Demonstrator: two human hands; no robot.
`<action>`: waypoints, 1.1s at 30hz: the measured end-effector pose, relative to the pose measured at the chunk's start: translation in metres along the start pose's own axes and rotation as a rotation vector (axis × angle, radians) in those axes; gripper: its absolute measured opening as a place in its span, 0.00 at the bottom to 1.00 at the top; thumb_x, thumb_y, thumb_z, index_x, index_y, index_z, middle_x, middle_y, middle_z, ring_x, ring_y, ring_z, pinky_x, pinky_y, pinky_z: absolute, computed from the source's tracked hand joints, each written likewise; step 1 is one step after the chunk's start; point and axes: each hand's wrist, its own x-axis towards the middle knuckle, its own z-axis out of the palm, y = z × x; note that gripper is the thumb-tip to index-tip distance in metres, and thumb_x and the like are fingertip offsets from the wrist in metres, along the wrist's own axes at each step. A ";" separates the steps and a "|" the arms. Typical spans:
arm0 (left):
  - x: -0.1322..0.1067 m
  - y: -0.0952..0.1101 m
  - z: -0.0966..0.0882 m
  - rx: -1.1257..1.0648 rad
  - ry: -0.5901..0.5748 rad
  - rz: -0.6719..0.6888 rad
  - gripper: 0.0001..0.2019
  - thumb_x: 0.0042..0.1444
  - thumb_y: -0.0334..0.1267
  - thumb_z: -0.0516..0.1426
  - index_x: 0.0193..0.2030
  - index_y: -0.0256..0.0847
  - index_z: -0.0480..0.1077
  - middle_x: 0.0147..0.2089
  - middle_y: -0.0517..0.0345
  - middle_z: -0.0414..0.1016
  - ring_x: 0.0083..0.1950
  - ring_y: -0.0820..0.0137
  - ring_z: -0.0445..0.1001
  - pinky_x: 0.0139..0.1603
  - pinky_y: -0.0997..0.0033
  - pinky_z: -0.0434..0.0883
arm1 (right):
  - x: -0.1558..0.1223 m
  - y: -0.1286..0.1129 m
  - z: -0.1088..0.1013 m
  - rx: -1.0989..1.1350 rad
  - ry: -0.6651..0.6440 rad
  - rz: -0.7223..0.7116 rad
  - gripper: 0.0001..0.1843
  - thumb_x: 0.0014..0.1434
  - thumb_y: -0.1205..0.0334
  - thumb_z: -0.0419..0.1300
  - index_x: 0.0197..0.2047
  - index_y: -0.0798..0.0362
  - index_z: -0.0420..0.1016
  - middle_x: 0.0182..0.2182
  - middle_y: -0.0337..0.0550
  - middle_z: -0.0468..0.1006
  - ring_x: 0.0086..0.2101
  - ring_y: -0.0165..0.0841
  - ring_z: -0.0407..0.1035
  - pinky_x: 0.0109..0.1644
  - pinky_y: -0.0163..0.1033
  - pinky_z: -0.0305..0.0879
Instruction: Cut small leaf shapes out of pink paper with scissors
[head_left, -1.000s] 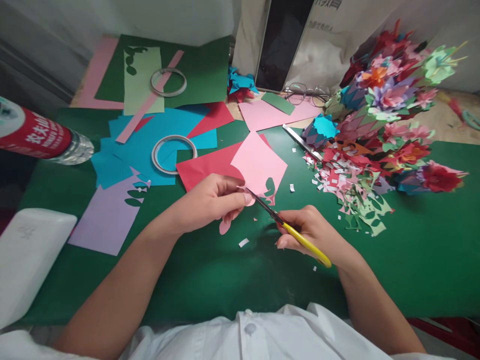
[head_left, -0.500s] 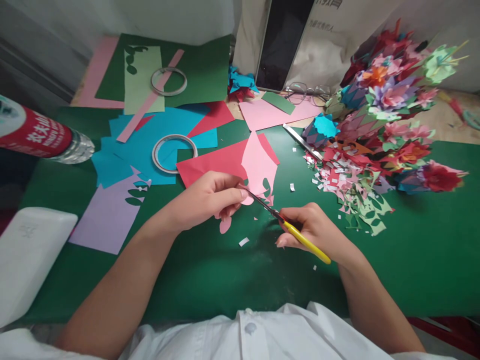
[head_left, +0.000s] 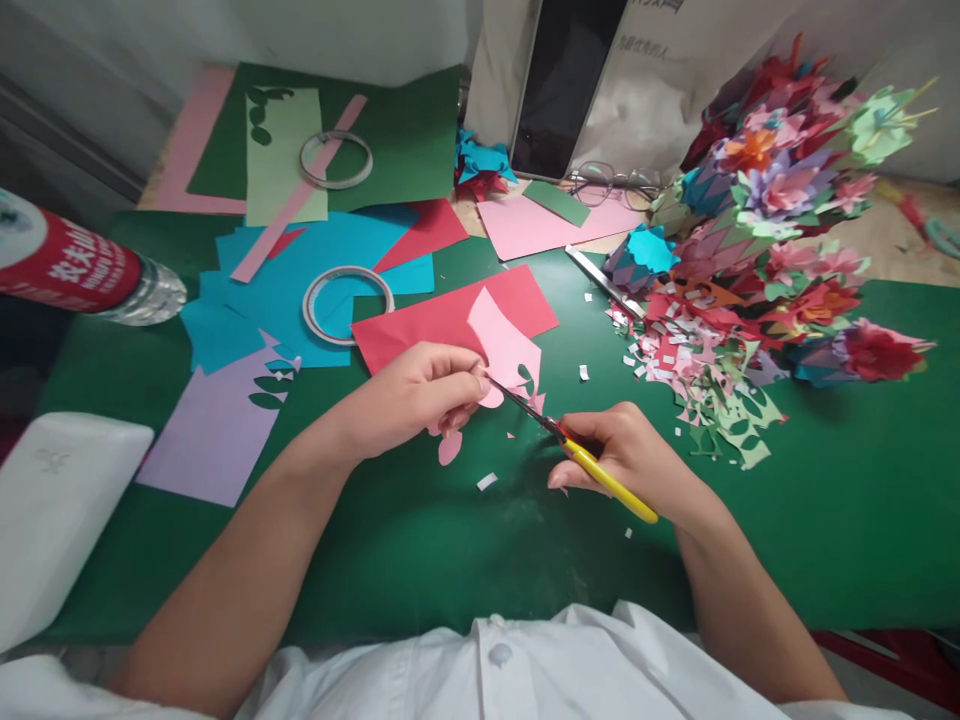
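Observation:
My left hand point(head_left: 420, 398) is closed, its thumb and fingers pinching a pink paper point(head_left: 504, 343) by the lower edge. Curved holes are cut along the right side of this paper. My right hand point(head_left: 641, 460) grips scissors point(head_left: 609, 483) with yellow handles, fingers through the loops. The dark blades point up and left, reaching the pink paper beside my left fingertips. Below my left fingers shows a small rounded pink paper piece point(head_left: 449, 449). Under the pink paper lies a red paper sheet point(head_left: 420, 325), flat on the green mat point(head_left: 525, 560).
At left stand a bottle point(head_left: 94, 265) and a white case point(head_left: 67, 520). Tape rolls point(head_left: 307, 318) rest on blue sheets point(head_left: 259, 300). A purple sheet point(head_left: 206, 430) lies nearby. Right are paper scraps point(head_left: 697, 360), paper flowers point(head_left: 787, 190) and a craft knife point(head_left: 604, 282). Eyeglasses point(head_left: 600, 182) sit behind.
The pink paper has turned and dropped a little, its upper tip shifting down and left, uncovering more of the red sheet. Both hands stay nearly in place.

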 end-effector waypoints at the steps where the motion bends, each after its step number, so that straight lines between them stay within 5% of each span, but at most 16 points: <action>1: 0.000 0.000 0.000 0.006 0.002 -0.003 0.15 0.59 0.37 0.55 0.21 0.39 0.61 0.19 0.65 0.62 0.20 0.78 0.67 0.24 0.77 0.62 | 0.000 -0.001 0.000 -0.007 0.012 -0.003 0.35 0.51 0.30 0.61 0.18 0.54 0.58 0.16 0.29 0.50 0.21 0.24 0.40 0.21 0.33 0.38; 7: 0.002 0.000 -0.001 -0.021 0.023 0.016 0.14 0.58 0.36 0.55 0.22 0.40 0.61 0.20 0.65 0.62 0.22 0.78 0.64 0.25 0.77 0.62 | 0.002 -0.004 0.004 0.014 0.099 0.021 0.36 0.51 0.30 0.61 0.17 0.53 0.55 0.15 0.28 0.47 0.20 0.23 0.40 0.20 0.32 0.38; 16: 0.003 0.004 0.001 0.001 0.054 0.038 0.13 0.59 0.40 0.57 0.25 0.39 0.64 0.23 0.65 0.64 0.23 0.79 0.64 0.24 0.78 0.61 | 0.003 -0.002 0.002 0.223 0.224 0.209 0.31 0.51 0.34 0.63 0.21 0.52 0.59 0.14 0.30 0.56 0.13 0.24 0.56 0.16 0.30 0.46; 27: 0.002 0.002 0.004 0.075 0.133 0.025 0.10 0.60 0.42 0.59 0.33 0.39 0.73 0.26 0.63 0.70 0.23 0.79 0.66 0.22 0.80 0.63 | -0.003 0.014 0.016 0.583 0.025 0.049 0.29 0.59 0.32 0.54 0.29 0.51 0.59 0.20 0.29 0.55 0.16 0.22 0.49 0.17 0.30 0.52; 33: 0.004 0.001 0.004 0.022 0.139 0.023 0.06 0.62 0.38 0.56 0.37 0.38 0.71 0.32 0.58 0.78 0.24 0.77 0.71 0.23 0.79 0.67 | -0.002 0.007 0.015 0.779 -0.081 -0.058 0.33 0.57 0.25 0.46 0.35 0.51 0.61 0.27 0.35 0.57 0.24 0.29 0.52 0.28 0.38 0.61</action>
